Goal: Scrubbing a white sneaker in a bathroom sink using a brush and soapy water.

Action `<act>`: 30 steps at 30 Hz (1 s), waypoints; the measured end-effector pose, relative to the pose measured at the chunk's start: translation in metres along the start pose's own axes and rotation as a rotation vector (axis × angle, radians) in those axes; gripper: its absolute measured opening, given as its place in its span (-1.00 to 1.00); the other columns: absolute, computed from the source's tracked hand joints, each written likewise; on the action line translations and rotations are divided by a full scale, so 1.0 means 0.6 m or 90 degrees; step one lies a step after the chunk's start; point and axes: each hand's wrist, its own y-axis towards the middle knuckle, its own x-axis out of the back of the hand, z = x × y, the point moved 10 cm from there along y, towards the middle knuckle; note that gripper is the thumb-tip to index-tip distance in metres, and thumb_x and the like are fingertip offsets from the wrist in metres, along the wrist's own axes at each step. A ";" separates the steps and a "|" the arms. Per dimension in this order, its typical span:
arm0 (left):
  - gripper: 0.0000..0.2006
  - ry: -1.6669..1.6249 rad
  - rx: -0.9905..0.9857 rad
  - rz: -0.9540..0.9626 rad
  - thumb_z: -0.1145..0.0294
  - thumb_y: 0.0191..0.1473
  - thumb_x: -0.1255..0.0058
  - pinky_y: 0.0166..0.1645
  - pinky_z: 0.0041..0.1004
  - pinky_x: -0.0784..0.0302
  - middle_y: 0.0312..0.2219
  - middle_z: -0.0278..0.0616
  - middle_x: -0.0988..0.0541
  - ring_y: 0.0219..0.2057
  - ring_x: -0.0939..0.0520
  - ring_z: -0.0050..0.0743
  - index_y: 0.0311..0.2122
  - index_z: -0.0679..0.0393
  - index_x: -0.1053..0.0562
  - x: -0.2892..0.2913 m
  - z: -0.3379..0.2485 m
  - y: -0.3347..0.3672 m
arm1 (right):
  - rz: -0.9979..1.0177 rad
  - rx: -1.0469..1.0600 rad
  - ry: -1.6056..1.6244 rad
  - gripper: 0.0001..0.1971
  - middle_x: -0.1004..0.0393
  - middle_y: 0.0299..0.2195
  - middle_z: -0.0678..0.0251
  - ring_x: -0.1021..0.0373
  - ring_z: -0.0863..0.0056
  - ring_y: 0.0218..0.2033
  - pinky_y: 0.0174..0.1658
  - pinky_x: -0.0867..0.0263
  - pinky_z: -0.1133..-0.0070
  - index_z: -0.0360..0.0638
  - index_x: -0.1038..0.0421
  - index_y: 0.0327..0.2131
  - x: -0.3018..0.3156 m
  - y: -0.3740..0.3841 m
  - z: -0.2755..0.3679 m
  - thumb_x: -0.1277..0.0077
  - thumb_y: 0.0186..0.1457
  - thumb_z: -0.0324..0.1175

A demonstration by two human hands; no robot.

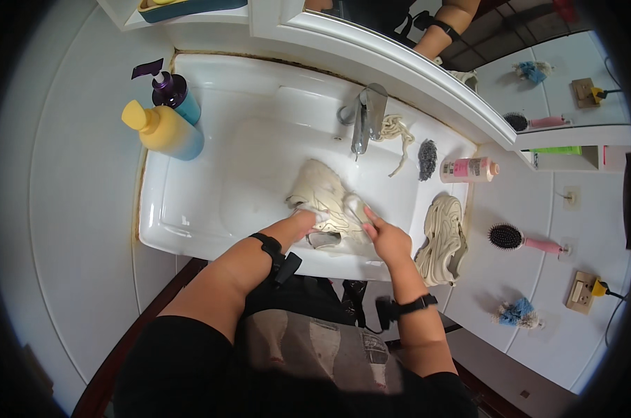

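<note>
A wet cream sneaker [317,184] with some suds on it is in the white sink [259,104], near the front edge. My left hand [305,220] is closed on the sneaker at its near left side, with the fingers partly hidden. In my right hand [386,237] is a pale, oval scrubbing brush [357,207], its head against the sneaker's right side. Another cream sneaker [442,240], without visible laces, rests on the right rim of the sink. Cream shoelaces [397,131] lie in a loose heap beside the metal faucet [368,118].
A yellow-and-blue bottle [165,132] and a purple pump bottle [176,94] stand on the left rim. A grey scouring pad [427,159] and a pink bottle [468,169] lie at the right. A hairbrush [507,237] hangs on the wall. A mirror [510,83] cabinet overhangs the back.
</note>
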 end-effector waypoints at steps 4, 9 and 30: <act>-0.68 -0.052 -0.027 0.071 0.41 -0.02 -0.09 -0.17 -0.43 -0.52 -0.23 -0.29 -0.52 -0.23 -0.56 -0.45 -0.11 0.08 -0.38 -0.016 0.005 0.022 | -0.014 0.082 -0.018 -0.59 -0.52 -0.32 0.32 -0.44 0.32 -0.29 -0.24 -0.32 0.42 0.53 -0.21 0.04 0.013 0.086 0.117 0.27 0.09 0.13; -0.68 -0.050 -0.044 0.066 0.42 -0.02 -0.08 -0.19 -0.43 -0.53 -0.23 -0.27 -0.52 -0.24 -0.57 -0.43 -0.10 0.12 -0.38 -0.013 -0.004 0.015 | -0.002 0.109 -0.031 -0.59 -0.50 -0.30 0.31 -0.44 0.32 -0.28 -0.27 -0.32 0.42 0.54 -0.20 0.04 0.023 0.107 0.125 0.24 0.08 0.11; -0.74 0.197 -0.038 -0.007 0.27 0.01 -0.04 -0.32 -0.47 -0.48 -0.40 -0.28 -0.52 -0.39 -0.56 -0.46 -0.21 0.17 -0.41 0.012 -0.100 -0.067 | -0.087 0.180 0.259 -0.45 -0.45 -0.24 0.09 -0.40 0.13 -0.24 -0.18 -0.30 0.39 0.44 -0.01 0.16 0.012 0.070 0.141 0.11 0.10 -0.21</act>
